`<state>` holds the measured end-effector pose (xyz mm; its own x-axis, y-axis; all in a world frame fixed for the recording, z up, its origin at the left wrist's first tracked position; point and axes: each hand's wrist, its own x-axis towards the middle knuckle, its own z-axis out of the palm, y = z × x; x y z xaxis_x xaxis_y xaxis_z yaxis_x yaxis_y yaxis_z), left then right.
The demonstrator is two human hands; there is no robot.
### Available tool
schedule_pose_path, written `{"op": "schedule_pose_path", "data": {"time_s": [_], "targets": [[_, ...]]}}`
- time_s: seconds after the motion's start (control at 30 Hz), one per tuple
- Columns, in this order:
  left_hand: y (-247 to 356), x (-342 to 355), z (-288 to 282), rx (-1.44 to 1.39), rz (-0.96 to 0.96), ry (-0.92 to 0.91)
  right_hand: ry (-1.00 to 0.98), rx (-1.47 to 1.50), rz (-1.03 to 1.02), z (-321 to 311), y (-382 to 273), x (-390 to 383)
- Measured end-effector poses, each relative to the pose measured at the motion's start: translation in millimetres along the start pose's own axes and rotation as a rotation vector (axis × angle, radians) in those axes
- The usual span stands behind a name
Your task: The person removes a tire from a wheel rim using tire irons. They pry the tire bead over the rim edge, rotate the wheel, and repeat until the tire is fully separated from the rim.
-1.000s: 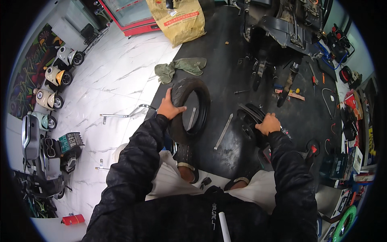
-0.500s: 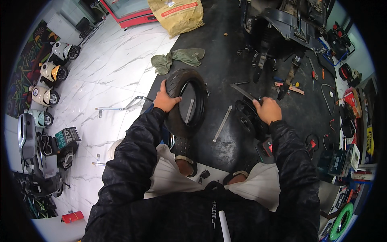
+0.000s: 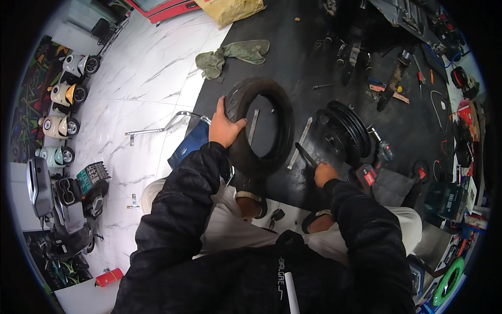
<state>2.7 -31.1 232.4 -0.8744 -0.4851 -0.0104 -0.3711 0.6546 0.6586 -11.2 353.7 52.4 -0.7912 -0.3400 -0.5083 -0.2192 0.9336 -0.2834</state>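
Note:
My left hand [image 3: 225, 127] grips the left side of a black rubber tyre [image 3: 286, 112], thumb over the sidewall, and the tyre stands tilted on the dark floor mat. In my closed right hand [image 3: 325, 174] is a dark tyre lever [image 3: 307, 155], its tip pointing up and left toward the tyre without clearly touching it. A black wheel rim [image 3: 345, 131] sits on the mat just beyond that hand. One flat metal bar [image 3: 300, 142] lies between tyre and rim, and a second flat bar [image 3: 253, 127] shows through the tyre's opening.
An impact wrench [image 3: 386, 150] is by the rim. A green cloth [image 3: 246, 52] and a metal rod [image 3: 323, 86] lie farther off. Beside my left arm are a blue object [image 3: 191, 144] and a bent metal bar [image 3: 149, 132]. A partly dismantled vehicle [image 3: 413, 26] stands at the far right.
My right hand has come nearer and left with the lever, away from the rim. The tyre has shifted right in view and its opening faces me more. More of the rim shows.

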Motion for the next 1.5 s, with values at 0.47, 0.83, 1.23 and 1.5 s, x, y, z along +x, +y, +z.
{"op": "schedule_pose_path", "data": {"time_s": [0.47, 0.83, 1.23, 1.5], "targets": [[9, -1, 2, 0.036, -0.033, 0.025, -0.192, 0.284, -0.289, 32, -137, -27], [-1, 4, -3, 0.003, -0.035, 0.033, -0.076, 0.138, -0.375, 16, -114, 1], [-1, 25, -15, 0.161, -0.137, -0.078, -0.018, 0.312, -0.526, -106, -176, -60], [32, 50, -55, -0.026, -0.066, -0.556, 0.260, 0.290, -0.557, -237, -128, -140]]}}
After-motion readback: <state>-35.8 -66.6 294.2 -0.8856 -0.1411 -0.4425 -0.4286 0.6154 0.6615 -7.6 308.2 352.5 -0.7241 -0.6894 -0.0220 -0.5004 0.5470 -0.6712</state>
